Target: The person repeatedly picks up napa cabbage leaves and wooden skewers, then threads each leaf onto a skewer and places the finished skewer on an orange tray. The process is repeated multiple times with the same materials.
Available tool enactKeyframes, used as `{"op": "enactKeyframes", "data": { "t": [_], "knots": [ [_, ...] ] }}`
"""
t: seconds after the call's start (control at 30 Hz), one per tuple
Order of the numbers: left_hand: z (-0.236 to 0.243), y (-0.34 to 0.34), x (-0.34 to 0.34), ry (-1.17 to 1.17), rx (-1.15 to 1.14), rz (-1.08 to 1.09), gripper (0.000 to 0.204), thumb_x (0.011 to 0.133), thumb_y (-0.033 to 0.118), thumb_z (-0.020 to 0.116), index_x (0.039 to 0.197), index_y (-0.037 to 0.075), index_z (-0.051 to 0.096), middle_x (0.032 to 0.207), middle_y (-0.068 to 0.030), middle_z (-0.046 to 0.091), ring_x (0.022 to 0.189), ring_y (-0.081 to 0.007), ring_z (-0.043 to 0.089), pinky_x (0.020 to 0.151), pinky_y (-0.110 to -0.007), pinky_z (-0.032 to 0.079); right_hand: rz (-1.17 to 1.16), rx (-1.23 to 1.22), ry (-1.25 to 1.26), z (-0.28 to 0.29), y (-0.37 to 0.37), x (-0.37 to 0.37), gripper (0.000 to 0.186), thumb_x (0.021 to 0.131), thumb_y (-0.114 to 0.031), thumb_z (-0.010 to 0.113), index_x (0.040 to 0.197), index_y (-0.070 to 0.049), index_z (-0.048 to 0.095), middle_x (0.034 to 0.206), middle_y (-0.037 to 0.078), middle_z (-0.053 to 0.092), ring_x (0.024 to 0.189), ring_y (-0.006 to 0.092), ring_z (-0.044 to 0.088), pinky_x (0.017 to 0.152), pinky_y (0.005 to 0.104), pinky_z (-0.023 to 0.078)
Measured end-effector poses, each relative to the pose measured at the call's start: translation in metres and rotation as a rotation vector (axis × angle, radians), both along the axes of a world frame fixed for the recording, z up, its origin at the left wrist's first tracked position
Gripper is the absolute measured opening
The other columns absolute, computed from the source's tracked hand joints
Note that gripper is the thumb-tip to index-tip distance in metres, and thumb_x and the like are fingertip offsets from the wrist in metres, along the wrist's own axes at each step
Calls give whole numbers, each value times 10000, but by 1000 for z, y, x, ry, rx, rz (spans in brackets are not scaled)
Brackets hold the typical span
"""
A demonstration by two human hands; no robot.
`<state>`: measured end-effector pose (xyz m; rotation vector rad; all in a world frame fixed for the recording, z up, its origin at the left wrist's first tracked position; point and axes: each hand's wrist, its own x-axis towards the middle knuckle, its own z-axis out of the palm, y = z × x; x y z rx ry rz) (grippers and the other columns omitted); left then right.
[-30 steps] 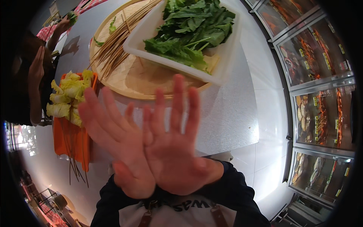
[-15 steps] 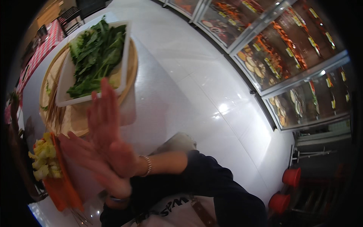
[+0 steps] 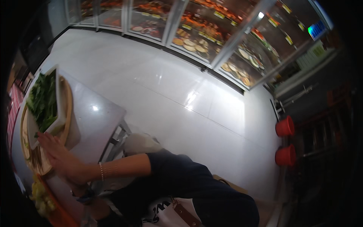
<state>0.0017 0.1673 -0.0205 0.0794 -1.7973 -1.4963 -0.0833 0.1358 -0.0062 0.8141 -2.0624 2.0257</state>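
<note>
My right hand, with a beaded bracelet at the wrist, is held out over the table with its fingers straight and no object visible in it. Behind and below it, my left hand is mostly covered; a dark band circles that wrist and its fingers are hidden. The hands overlap and appear to touch. Just beyond the fingertips, leafy greens fill a white plastic tub set on a round woven tray. Thin wooden skewers lie on the tray beside the tub.
An orange container with pale yellow-green leaf pieces stands at the near left. The metal table ends right of my hands. Glass-door display fridges line the far side of the floor. Red buckets are at right.
My view has swung right, so the table and tub sit farther left. The palms were crossed with both sets of fingers showing; now the right hand covers most of the left.
</note>
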Motion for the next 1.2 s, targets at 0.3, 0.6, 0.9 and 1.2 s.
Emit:
{"op": "enactKeyframes", "data": {
  "t": [0.3, 0.6, 0.9, 1.2],
  "knots": [
    [8, -3, -13, -22, -39, -33, 652, 1004, 353, 311, 1489, -42, 128, 1553, -146, 160, 1435, -228, 149, 1189, -322, 85, 150, -421, -49, -18, -4, 28, 548, 1005, -185, 401, 1502, -18, 241, 1561, 88, 259, 1423, 197, 247, 1180, 336, 133],
    [22, -41, 20, 24, 95, 11, 591, 1033, 305, 279, 1478, -65, 153, 1541, -138, 194, 1425, -214, 167, 1187, -308, 91, -98, -317, 56, -15, 8, 86, 519, 1028, -223, 374, 1494, -24, 260, 1531, 108, 300, 1415, 199, 271, 1170, 329, 175],
    [6, 4, 29, 165, 140, -330, 580, 1044, 198, 337, 1510, -42, 89, 1594, -108, 85, 1464, -197, 66, 1180, -309, 54, 299, -411, -121, 4, 59, 84, 503, 1051, -280, 305, 1472, -5, 297, 1511, 107, 343, 1393, 210, 317, 1152, 321, 234],
    [1, -2, 27, 200, 25, -202, 594, 1048, 371, 329, 1538, 96, 134, 1605, -96, 61, 1477, -242, 38, 1209, -380, 108, 581, -371, -48, 6, 75, 90, 544, 1055, -289, 236, 1517, -10, 165, 1595, 81, 173, 1467, 183, 148, 1181, 302, 133]
  ]
}}
